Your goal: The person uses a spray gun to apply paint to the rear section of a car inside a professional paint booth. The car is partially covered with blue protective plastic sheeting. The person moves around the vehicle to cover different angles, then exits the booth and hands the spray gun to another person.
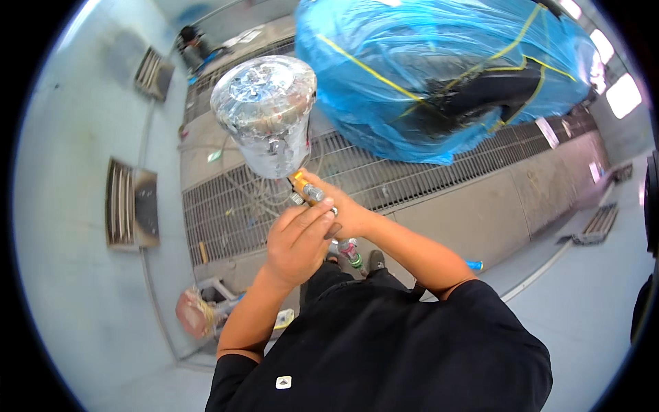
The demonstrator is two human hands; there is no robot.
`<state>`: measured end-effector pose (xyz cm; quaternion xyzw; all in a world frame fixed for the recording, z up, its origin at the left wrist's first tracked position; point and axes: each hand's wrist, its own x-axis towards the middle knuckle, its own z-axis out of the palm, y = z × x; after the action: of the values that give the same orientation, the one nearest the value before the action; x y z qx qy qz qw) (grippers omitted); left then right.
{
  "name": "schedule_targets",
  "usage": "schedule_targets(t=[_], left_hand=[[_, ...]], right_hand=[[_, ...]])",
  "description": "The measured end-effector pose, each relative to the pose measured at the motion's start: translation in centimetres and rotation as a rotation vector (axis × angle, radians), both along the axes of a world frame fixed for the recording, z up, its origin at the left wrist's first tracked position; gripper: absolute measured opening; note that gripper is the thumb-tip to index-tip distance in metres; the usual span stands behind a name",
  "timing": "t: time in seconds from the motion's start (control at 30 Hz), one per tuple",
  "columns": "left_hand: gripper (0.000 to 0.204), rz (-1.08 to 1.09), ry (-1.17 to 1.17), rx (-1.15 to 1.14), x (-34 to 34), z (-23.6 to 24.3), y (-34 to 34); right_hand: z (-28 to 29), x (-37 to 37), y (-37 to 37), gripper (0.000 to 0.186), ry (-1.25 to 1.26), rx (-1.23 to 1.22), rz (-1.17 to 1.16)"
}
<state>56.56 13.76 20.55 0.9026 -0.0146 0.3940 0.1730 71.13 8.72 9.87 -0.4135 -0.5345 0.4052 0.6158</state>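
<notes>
Hands [296,242] on spray gun [306,187] w/ silvery cup [269,123].

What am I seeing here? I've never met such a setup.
There is no machine: these are a person's bare hands, filmed from above by a fisheye camera on their head, so straight edges bend. The right hand grips what looks like a gold spray gun with a paint-spattered cup on top. The left hand has its fingers at the gun's rear. Beyond, by metal floor grating, a large shape stands under blue plastic sheeting. Another person is at upper left.
</notes>
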Motion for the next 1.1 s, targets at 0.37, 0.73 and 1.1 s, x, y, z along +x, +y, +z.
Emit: schedule_targets(t=[0.37, 0.73, 1.1], left_hand=[[0.038, 0.299, -0.022, 0.256, -5.0, 1.1, -1.4], [0.041, 0.396, -0.073, 0.246, -6.1, -0.5, -0.3], [0.042, 0.379, -0.002, 0.178, -6.4, -2.0, -0.4]], right_hand=[[1.2, -3.8, 4.3, 0.104, 0.084, -0.08, 0.273], [-1.5, -4.2, 7.2, 0.089, 0.128, -0.237, 0.343], [0.7, -6.1, 5.3, 0.104, 0.175, -0.269, 0.196]])
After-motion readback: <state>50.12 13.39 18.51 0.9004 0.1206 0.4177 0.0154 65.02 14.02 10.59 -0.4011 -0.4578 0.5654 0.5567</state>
